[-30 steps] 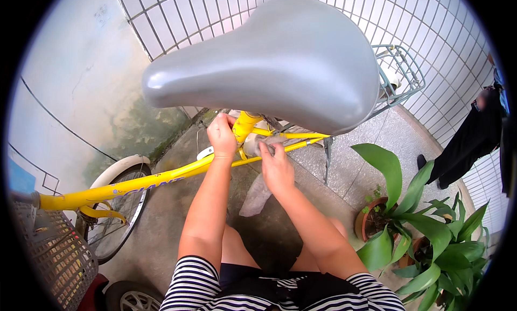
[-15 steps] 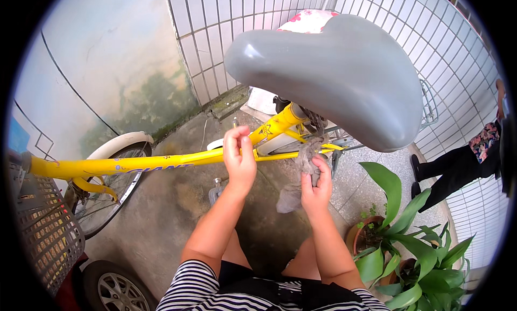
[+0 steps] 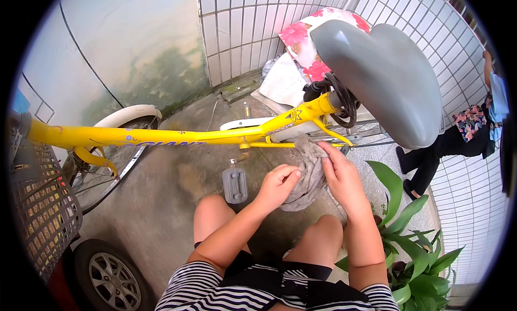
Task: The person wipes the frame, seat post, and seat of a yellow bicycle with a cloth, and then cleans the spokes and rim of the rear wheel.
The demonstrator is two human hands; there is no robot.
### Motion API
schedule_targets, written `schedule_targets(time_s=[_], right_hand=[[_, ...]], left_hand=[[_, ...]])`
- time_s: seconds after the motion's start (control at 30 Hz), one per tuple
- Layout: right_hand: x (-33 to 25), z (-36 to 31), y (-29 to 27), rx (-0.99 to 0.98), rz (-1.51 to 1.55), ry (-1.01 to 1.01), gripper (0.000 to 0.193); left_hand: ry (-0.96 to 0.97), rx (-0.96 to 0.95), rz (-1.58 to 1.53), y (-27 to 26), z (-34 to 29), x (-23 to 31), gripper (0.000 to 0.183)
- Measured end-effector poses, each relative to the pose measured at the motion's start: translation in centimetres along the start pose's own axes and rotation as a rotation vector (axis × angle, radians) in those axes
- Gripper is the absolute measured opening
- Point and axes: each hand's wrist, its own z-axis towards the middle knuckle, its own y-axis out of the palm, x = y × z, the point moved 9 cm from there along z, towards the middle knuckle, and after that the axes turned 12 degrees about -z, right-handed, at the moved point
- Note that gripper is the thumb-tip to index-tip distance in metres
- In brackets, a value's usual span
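Note:
A crumpled grey rag (image 3: 308, 176) hangs between my hands, just on the near side of the yellow bicycle frame (image 3: 215, 136). My left hand (image 3: 276, 188) is closed on the rag's left edge, thumb and fingers pinched together. On the other side, my right hand (image 3: 343, 175) grips its upper right part between thumb and fingers. The rag's top reaches up to the thin yellow tube and hides part of it. Above my right hand is the grey saddle (image 3: 385, 85), with a coiled black cable lock (image 3: 347, 103) under it. A grey pedal (image 3: 235, 185) sits left of my left hand.
A dark basket (image 3: 40, 198) and a vehicle wheel (image 3: 113, 278) are at the left. Potted leafy plants (image 3: 417, 246) stand near my right arm. Behind the saddle lies a flowered cloth (image 3: 301, 39). At the far right another person (image 3: 447, 155) stands by the tiled wall.
My left hand has come down and right from beside the frame onto the rag. The rag is now bunched between both hands. My view has shifted, and the saddle appears farther right.

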Motion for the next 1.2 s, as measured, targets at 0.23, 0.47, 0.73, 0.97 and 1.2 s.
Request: schedule_targets(time_s=[0.23,0.47,0.73,0.97,1.2], right_hand=[[0.2,1.0,-2.4,-0.079,0.146,-0.012,0.035],[0.9,1.6,-2.2,-0.060,0.902,0.031,0.038],[0.0,1.1,-1.3,-0.151,0.956,-0.016,0.046],[0.7,0.7,-1.9,-0.152,0.993,0.060,0.036],[-6.3,-1.0,-6.5,0.125,-0.407,-0.436,0.032]], left_hand=[[-0.276,0.069,-1.187,0.2,0.0,0.2,0.030],[-0.410,-0.080,-1.305,1.5,-1.3,-2.5,0.049],[-0.439,-0.250,-0.718,5.4,-0.5,-0.6,0.053],[-0.287,-0.050,-0.857,4.2,1.2,-2.0,0.037],[-0.368,-0.043,-1.190,5.0,1.1,-0.3,0.042]])
